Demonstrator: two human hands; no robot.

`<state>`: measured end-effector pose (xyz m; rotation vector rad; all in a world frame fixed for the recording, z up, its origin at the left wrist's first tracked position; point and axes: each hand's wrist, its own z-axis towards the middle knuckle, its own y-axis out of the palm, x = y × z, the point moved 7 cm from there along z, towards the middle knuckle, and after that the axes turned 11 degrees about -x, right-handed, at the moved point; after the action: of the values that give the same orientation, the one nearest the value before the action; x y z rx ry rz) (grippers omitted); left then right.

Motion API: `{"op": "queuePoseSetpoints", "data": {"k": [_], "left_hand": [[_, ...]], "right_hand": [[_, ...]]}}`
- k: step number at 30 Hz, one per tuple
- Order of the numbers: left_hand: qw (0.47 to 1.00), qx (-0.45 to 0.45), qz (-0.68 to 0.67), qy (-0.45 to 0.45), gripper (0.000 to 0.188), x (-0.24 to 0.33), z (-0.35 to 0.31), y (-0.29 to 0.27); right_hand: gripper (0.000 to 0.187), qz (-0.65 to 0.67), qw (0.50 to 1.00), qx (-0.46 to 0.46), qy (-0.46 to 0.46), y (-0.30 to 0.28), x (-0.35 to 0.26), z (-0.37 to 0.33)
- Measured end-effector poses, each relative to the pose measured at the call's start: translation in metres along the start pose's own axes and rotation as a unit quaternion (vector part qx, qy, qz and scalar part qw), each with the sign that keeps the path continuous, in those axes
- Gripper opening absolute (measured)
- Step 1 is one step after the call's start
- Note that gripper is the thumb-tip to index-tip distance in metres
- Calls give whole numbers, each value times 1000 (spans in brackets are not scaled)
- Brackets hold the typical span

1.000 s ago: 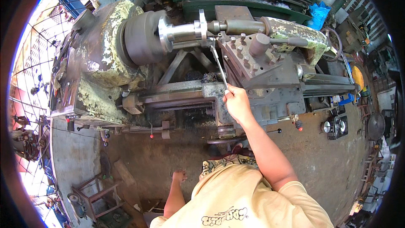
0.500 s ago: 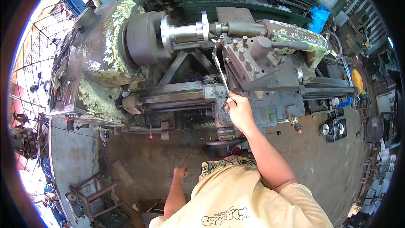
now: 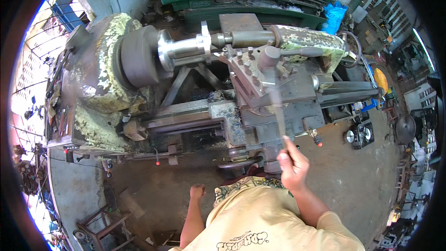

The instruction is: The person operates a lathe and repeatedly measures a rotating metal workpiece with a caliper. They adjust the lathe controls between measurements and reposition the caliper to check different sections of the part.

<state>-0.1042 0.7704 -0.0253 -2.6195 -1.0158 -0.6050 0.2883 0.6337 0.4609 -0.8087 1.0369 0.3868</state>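
My right hand (image 3: 293,167) is closed round the near end of a long thin metal tool (image 3: 278,115), which is smeared by motion. The tool points away from me over the lathe's carriage, its far end near the tool post (image 3: 269,58). Beyond, a shiny flanged metal workpiece (image 3: 186,48) sits between the dark chuck (image 3: 137,58) and the tailstock centre. The chuck's surface looks blurred. Down beside my body, my left hand (image 3: 198,191) is curled into a loose fist, with nothing visible in it and apart from the machine.
The lathe's headstock (image 3: 95,83), with peeling paint, stands at the left, and its tailstock (image 3: 306,37) at the right. Chips lie on the carriage (image 3: 227,116). A green machine (image 3: 251,14) is behind. A handwheel (image 3: 239,161) juts toward me. A frame stool (image 3: 104,223) stands lower left.
My right hand has drawn back toward my body and to the right, carrying the metal tool away from the workpiece. The view has shifted slightly. My left hand stays low.
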Motion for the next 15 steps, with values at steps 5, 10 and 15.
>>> {"op": "queuePoseSetpoints", "data": {"k": [5, 10, 15], "left_hand": [[980, -49, 143, 126, 39, 86, 8, 70], [904, -160, 373, 131, 70, 127, 3, 141], [914, -199, 331, 126, 77, 128, 8, 186]], "right_hand": [[41, 84, 948, 271, 143, -78, 81, -15], [40, -227, 927, 216, 206, -120, 133, 54], [38, -273, 938, 93, 192, -103, 144, 102]]}}
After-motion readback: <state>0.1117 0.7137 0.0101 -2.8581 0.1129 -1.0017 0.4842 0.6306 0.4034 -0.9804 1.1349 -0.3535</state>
